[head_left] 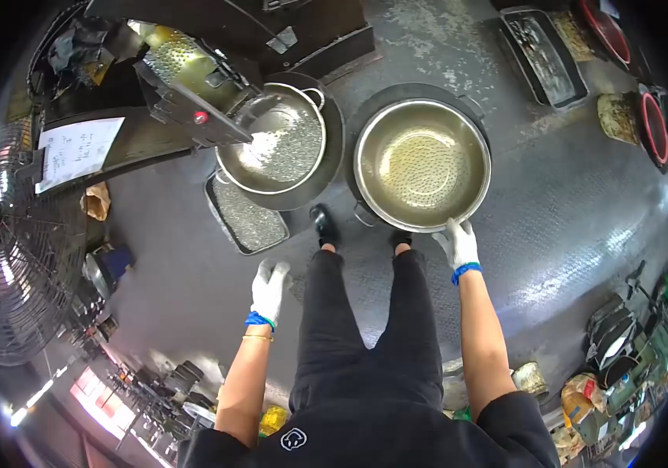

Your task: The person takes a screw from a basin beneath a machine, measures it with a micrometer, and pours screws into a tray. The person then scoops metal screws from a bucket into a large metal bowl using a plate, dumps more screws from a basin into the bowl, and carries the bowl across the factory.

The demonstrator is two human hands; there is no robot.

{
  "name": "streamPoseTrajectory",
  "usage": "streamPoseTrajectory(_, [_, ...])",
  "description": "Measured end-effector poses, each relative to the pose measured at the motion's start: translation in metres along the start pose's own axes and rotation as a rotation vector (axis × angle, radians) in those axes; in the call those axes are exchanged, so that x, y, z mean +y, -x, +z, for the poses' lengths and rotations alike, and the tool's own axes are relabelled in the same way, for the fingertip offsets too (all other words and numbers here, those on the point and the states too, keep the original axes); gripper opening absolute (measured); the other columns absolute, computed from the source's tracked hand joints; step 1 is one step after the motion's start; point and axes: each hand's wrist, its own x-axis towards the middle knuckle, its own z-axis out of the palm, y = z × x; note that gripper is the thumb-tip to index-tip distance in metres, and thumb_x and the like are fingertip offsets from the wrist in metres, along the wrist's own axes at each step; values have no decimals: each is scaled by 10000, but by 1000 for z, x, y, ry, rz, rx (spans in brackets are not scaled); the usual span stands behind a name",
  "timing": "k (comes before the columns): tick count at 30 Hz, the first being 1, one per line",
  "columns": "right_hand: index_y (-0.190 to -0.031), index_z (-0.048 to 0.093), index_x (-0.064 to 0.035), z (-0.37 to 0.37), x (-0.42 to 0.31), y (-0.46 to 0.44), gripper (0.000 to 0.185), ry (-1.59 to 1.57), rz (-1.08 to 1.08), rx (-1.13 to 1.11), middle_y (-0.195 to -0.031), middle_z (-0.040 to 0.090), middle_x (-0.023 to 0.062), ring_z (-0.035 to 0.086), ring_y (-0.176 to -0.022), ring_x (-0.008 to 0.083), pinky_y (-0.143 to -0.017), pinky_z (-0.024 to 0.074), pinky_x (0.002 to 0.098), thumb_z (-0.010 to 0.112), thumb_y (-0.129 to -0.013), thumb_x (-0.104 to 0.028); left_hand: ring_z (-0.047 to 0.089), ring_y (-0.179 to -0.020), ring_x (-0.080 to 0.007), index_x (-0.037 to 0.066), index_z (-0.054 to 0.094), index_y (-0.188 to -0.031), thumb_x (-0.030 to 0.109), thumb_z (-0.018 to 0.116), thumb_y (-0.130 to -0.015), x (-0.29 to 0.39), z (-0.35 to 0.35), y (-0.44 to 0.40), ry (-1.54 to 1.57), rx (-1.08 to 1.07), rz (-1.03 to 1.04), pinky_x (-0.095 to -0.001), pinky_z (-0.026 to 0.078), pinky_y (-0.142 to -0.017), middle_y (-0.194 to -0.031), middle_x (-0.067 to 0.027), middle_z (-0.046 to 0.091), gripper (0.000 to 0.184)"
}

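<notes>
No words or numbers can be read.
At 10 o'clock, a white sheet (80,154) lies at a slant against the dark machine (135,160); it bears several short rows of dark marks that look handwritten, too small and blurred to make out. At 6 o'clock, slightly left, the black shirt (365,441) carries a small white outline logo (293,439) like a simple face, with no legible lettering.
</notes>
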Motion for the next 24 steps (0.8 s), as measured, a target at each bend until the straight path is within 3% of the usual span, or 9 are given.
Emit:
streamPoseTrajectory(3, [-1369, 454, -27, -15, 52, -14, 531, 325, 15, 183, -1104, 636, 72, 618, -812, 150, -692, 538, 313, 661, -918, -219, 555, -767, -105, 0, 590, -1198, 236, 684, -906, -11, -39, -59, -12, -46, 28, -279, 496, -700, -948, -45, 609, 387])
streamPoseTrajectory(5, [-1353, 477, 0, 22, 38, 19, 522, 316, 32, 248, -1086, 635, 118, 624, -893, 187, -694, 533, 301, 670, -908, -193, 557, -800, -125, -17, 590, -1224, 261, 682, -901, -24, -62, -109, -130, 40, 135, -292, 493, -755, -958, -49, 617, 435])
streamPoseTrajectory(7, [-1307, 513, 15, 64, 28, 37, 463, 274, 28, 220, -1073, 632, 122, 622, -885, 176, -695, 533, 297, 659, -914, -183, 623, -954, -234, -39, 567, -1284, 305, 666, -901, 7, -72, -146, -197, 25, 157, -330, 486, -890, -1076, -140, 662, 524])
streamPoseTrajectory(10, [-1275, 521, 36, 122, 39, 33, 422, 374, -69, 23, -1066, 623, 129, 628, -852, 158, -698, 547, 295, 639, -925, -168, 541, -1266, -370, -55, 507, -1356, 357, 634, -910, 20, -97, -224, -359, 60, 280, -384, 416, -1046, -1327, -289, 569, 621])
streamPoseTrajectory(13, [-1306, 528, -5, 211, 52, 17, 416, 401, -34, -58, -1091, 613, 122, 628, -896, 173, -728, 567, 294, 623, -933, -162, 537, -1255, -399, -29, 430, -1427, 413, 638, -892, 36, -116, -298, -532, 119, 505, -403, 417, -1052, -1345, -278, 555, 725])
streamPoseTrajectory(15, [-1334, 497, 15, 261, 65, 6, 468, 430, 46, -103, -1138, 597, 134, 621, -931, 183, -776, 575, 311, 634, -926, -168, 546, -1231, -417, -22, 421, -1434, 495, 611, -880, 41, -131, -345, -763, 117, 465, -405, 414, -1052, -1335, -290, 550, 781])
streamPoseTrajectory(17, [-1365, 451, 31, 289, 89, -2, 523, 356, 64, -175, -1155, 588, 140, 613, -973, 195, -817, 581, 332, 640, -921, -172, 549, -1221, -428, -8, 429, -1432, 512, 646, -832, 11, -139, -411, -604, 79, 414, -408, 421, -1043, -1327, -289, 558, 823])
streamPoseTrajectory(21, [-1317, 469, 20, 335, 126, 9, 482, 143, 283, -157, -1051, 610, 122, 640, -921, 206, -779, 600, 355, 670, -904, -125, 558, -1213, -430, -7, 463, -1406, 518, 668, -792, 54, -122, -406, -544, -55, 340, -411, 425, -1031, -1320, -298, 562, 834])
streamPoseTrajectory(24, [-1276, 482, 28, 349, 146, 19, 463, 21, 382, -168, -997, 626, 129, 654, -864, 230, -774, 603, 374, 684, -881, -104, 594, -1155, -414, -75, 575, -1244, 497, 684, -768, 87, -110, -372, -573, -137, 203, -416, 449, -983, -1214, -301, 623, 752])
